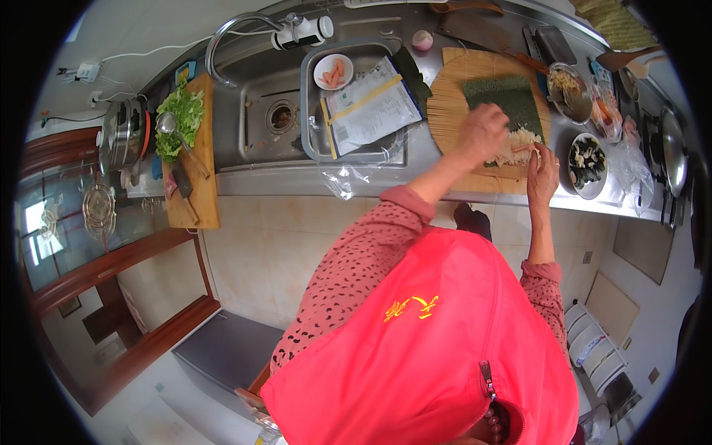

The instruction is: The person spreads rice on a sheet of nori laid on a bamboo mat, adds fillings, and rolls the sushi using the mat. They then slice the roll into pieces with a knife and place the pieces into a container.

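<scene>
A dark green nori sheet (pixel 498 92) lies on a round bamboo mat (pixel 448 111), with a band of cooked rice (pixel 523 139) across its near part. My left hand (pixel 485 132) is over the left end of the rice, blurred, its fingers curled; whether it holds anything does not show. At the rice's right end, my right hand (pixel 542 173) has its fingertips on the end of a pinkish-orange strip (pixel 522 148) lying on the rice. Close by on the right stand a metal bowl of shredded food (pixel 568 92) and a white bowl with dark pieces (pixel 588 167).
Left of the mat, a grey-rimmed basin (pixel 306 111) in the sink holds a printed packet (pixel 370 105) and a small bowl of orange strips (pixel 334 72). Farther left, lettuce (pixel 181 122), a ladle (pixel 167 122) and a cleaver (pixel 181 179) lie on a cutting board (pixel 203 194).
</scene>
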A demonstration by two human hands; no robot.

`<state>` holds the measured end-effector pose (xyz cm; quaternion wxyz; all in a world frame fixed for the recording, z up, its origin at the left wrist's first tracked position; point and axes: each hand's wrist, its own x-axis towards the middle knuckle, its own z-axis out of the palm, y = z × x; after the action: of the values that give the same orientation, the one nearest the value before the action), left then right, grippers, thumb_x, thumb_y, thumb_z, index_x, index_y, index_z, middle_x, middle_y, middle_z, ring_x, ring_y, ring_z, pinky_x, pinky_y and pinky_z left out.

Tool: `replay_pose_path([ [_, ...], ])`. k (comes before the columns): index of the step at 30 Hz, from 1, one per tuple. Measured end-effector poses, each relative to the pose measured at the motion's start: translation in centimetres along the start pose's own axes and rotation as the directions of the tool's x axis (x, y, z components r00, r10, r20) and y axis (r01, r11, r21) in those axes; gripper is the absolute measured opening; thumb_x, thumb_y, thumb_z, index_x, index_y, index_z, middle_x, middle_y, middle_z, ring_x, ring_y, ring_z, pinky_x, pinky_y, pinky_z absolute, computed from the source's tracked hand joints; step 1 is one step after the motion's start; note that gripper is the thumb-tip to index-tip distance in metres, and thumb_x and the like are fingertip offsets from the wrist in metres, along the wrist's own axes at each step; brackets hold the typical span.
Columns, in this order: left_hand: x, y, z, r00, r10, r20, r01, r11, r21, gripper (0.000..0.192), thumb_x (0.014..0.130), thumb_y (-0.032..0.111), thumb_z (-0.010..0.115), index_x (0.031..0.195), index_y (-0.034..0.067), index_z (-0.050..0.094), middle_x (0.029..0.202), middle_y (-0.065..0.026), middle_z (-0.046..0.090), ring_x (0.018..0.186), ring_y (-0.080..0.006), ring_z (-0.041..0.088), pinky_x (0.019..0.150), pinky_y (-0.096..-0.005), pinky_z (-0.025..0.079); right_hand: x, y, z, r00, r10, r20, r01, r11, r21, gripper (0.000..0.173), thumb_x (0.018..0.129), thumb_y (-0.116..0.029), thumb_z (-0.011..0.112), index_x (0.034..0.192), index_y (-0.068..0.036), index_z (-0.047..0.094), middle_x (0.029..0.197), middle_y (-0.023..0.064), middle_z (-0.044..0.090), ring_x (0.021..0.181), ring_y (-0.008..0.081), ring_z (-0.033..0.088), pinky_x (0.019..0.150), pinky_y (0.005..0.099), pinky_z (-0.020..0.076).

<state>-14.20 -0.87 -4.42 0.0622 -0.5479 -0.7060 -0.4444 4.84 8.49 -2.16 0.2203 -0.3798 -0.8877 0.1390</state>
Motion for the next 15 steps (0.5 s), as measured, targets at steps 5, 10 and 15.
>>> replay_pose_path([
  [5, -2.8, -14.8, -13.4, 0.84, -0.459, -0.288, 0.524, 0.824, 0.216, 0.017, 0.08, 0.005, 0.065, 0.097, 0.007, 0.067, 0.097, -0.0125, 0.067, 0.094, -0.0357, 0.064, 0.082, -0.0457, 0.052, -1.0, -0.3, -1.7, 0.997, 0.064, -0.039, -0.06, 0.993, 0.104, 0.021, 0.1, -0.016, 0.059, 0.116, -0.006, 0.068, 0.115, 0.0094, 0.069, 0.104, 0.0314, 0.064, 0.089, 0.0407, 0.0498],
  [10, -3.6, -24.5, -21.9, 0.606, -0.755, -0.251, 0.769, 0.475, 0.428, 0.033, 0.093, 0.034, 0.063, 0.095, 0.001, 0.067, 0.103, -0.0226, 0.073, 0.09, -0.0418, 0.071, 0.078, -0.0517, 0.056, -2.9, -0.6, -2.9, 0.985, 0.17, -0.002, -0.166, 0.963, 0.214, 0.021, 0.102, -0.018, 0.059, 0.115, -0.005, 0.07, 0.108, 0.008, 0.071, 0.092, 0.02, 0.065, 0.08, 0.0331, 0.0514],
  [15, -2.2, -28.8, -20.9, 0.506, -0.832, -0.228, 0.743, 0.285, 0.606, 0.048, 0.09, 0.05, 0.067, 0.101, 0.003, 0.068, 0.107, -0.0194, 0.074, 0.098, -0.0404, 0.072, 0.082, -0.0507, 0.058, -3.5, -1.4, -4.0, 0.94, 0.31, 0.144, -0.336, 0.915, 0.223, 0.021, 0.1, -0.013, 0.061, 0.116, -0.003, 0.07, 0.111, 0.0091, 0.072, 0.098, 0.0226, 0.067, 0.084, 0.033, 0.0518],
])
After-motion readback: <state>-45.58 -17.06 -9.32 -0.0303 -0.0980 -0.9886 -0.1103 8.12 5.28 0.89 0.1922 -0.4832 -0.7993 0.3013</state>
